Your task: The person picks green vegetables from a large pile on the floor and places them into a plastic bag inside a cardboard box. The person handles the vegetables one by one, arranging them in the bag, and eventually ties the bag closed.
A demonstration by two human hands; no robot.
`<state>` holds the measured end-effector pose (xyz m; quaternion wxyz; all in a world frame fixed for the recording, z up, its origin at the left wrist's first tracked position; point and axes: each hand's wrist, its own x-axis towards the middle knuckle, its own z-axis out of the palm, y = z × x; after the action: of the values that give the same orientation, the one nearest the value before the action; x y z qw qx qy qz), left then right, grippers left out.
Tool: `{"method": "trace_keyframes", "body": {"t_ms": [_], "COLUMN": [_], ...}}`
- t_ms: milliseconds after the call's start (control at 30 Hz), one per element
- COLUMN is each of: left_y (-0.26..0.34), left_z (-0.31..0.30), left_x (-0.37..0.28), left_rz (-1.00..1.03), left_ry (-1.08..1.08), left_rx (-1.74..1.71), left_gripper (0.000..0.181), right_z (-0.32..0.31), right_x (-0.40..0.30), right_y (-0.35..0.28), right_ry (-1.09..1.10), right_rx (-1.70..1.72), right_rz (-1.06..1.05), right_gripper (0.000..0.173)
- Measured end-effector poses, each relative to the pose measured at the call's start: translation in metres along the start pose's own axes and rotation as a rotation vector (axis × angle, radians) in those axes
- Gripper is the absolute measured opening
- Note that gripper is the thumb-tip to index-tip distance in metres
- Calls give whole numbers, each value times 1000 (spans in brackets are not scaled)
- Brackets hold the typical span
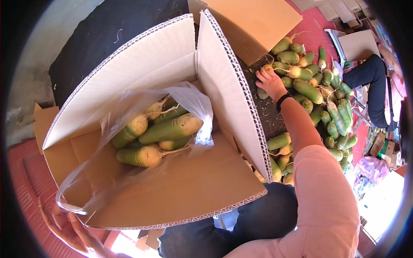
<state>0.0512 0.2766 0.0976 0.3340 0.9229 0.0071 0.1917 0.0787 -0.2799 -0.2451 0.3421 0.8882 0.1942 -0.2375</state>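
My right hand (270, 83) reaches past the box to a pile of green radishes (306, 90). Its fingers curl over the pale end of one radish (267, 68); most of that radish is hidden. At the lower left, my left hand (69, 227) is beside the corner of an upright-flapped cardboard box (180, 193). Its fingers are spread, with no object seen in them. A clear plastic bag (193, 100) lines the box, and its edge hangs near my left fingertips. Several green radishes (167, 129) with pale root ends lie inside the bag.
Another cardboard box (255, 22) stands beyond the open one. More radishes (280, 154) lie between the box and my right arm. At the right sits another person (371, 87) in dark trousers, near a cardboard box (358, 45). A pinkish plastic bag (371, 169) lies at the far right.
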Motion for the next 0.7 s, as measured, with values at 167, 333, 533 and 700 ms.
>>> {"method": "trace_keyframes", "body": {"t_ms": [167, 333, 533, 700], "left_y": [-10, 33, 60, 24], "left_z": [-2, 15, 42, 18], "left_x": [-21, -28, 2, 14], "left_rz": [278, 728, 312, 382], "left_ry": [78, -235, -12, -81], "left_rx": [-129, -100, -35, 442], "left_gripper": [27, 26, 49, 54], "right_z": [-24, -56, -119, -152], "right_x": [-46, -128, -224, -259], "right_y": [6, -26, -15, 4], "right_ry": [316, 546, 849, 1127], "right_rx": [611, 2006, 2948, 2742], "right_rz": [47, 332, 340, 275], "right_gripper": [69, 66, 59, 56]}}
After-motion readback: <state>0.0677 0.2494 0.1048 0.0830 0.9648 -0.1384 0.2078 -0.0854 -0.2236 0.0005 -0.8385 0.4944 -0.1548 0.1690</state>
